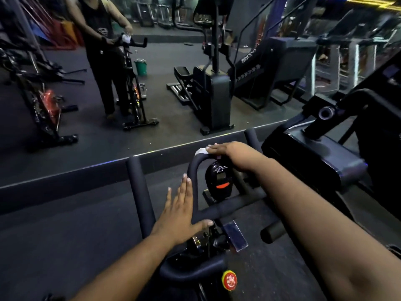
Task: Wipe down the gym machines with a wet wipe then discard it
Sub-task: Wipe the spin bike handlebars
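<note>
A black exercise bike stands below me, its padded handlebar loop [193, 170] in the middle of the view. My right hand [234, 155] lies over the top of the loop and presses a white wet wipe [200, 151] onto it; the wipe shows only at the fingertips. My left hand [180, 210] is flat with straight fingers against the left side of the loop, thumb on the cross bar [230, 206]. A small black console [218, 178] with a red button sits inside the loop.
A wall mirror ahead reflects a person at a bike, a green bucket [141, 66] and a black cardio machine [213, 88]. A treadmill [321, 148] stands close on the right. A red knob [229, 280] sits on the bike frame. Dark floor lies to the left.
</note>
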The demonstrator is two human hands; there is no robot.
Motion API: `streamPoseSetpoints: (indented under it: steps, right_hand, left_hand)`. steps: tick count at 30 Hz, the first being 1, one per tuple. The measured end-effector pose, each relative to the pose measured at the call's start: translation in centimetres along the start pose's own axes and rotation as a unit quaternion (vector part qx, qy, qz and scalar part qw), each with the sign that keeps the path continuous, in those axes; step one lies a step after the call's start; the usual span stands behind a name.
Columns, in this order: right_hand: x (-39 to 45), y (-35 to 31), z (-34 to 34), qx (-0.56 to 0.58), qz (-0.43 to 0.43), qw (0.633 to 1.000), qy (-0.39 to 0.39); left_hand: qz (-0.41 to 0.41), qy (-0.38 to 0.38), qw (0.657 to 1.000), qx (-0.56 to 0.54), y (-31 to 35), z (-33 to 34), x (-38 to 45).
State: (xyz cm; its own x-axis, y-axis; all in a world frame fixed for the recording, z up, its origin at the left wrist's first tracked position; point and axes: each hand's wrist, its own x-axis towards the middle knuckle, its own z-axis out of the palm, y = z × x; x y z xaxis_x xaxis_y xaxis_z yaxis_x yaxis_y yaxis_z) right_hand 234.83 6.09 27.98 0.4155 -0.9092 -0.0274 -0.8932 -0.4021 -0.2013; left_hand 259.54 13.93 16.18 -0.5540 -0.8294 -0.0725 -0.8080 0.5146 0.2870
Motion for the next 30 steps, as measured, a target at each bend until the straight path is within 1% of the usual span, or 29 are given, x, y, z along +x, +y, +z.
streamPoseSetpoints:
  steps: [2,5,8,9,12,13,14,15,17,18,19,21,23,26,29,30]
  right_hand:
    - [-2.0,0.8,1.5,0.049,0.025,0.998,0.037]
    - [-5.1,1.9,5.2,0.005,0.071,0.996,0.055]
    - [-7.9,2.1,8.7,-0.019,0.091,0.994,0.064]
    - [-8.9,1.8,9.3,-0.026,0.091,0.994,0.062]
    - [-11.3,1.1,10.2,-0.072,0.069,0.995,0.010]
    - [-12.0,0.9,9.9,-0.079,0.066,0.995,-0.008]
    - [-12.7,1.0,9.4,-0.064,0.080,0.995,-0.005]
    - [-12.9,1.1,8.5,-0.043,0.106,0.993,0.015]
    - [-12.3,1.4,6.6,-0.015,0.136,0.985,0.108]
    - [-11.7,1.4,6.0,-0.009,0.141,0.980,0.141]
    - [-11.1,1.1,5.8,-0.004,0.144,0.979,0.147]
    - [-10.1,0.1,6.6,0.012,0.145,0.984,0.099]
    - [-10.5,-0.6,8.7,0.035,0.173,0.982,0.061]
    - [-12.5,-1.4,10.7,0.034,0.220,0.973,0.067]
    - [-14.5,-2.2,11.5,-0.003,0.224,0.974,0.038]
    - [-15.1,-2.1,11.5,0.006,0.221,0.975,0.033]
  left_hand:
    - [-0.008,0.009,1.000,0.014,0.0,0.3,0.1]
    - [-0.016,0.022,0.999,0.028,0.1,0.6,0.2]
    - [-0.019,0.030,0.999,0.040,0.2,0.8,0.1]
    - [-0.017,0.030,0.999,0.038,0.4,0.7,0.1]
    - [-0.016,0.021,0.999,0.044,0.4,0.6,-0.1]
    - [-0.015,0.020,0.999,0.045,0.4,0.7,-0.1]
    - [-0.013,0.021,0.999,0.046,0.4,0.7,-0.1]
    - [-0.012,0.022,0.999,0.046,0.3,0.8,-0.1]
    - [-0.010,0.022,0.999,0.039,0.3,0.9,-0.1]
    - [-0.010,0.024,0.999,0.033,0.2,0.9,-0.1]
    - [-0.009,0.026,0.999,0.030,0.2,0.9,-0.2]
    - [-0.005,0.033,0.999,0.039,0.3,0.8,-0.4]
    - [0.009,0.049,0.997,0.055,0.2,0.9,-0.7]
    - [0.056,0.094,0.990,0.089,-0.2,1.6,-0.9]
    - [0.099,0.116,0.980,0.128,-0.3,2.2,-0.7]
    - [0.111,0.125,0.977,0.135,-0.1,2.4,-0.7]
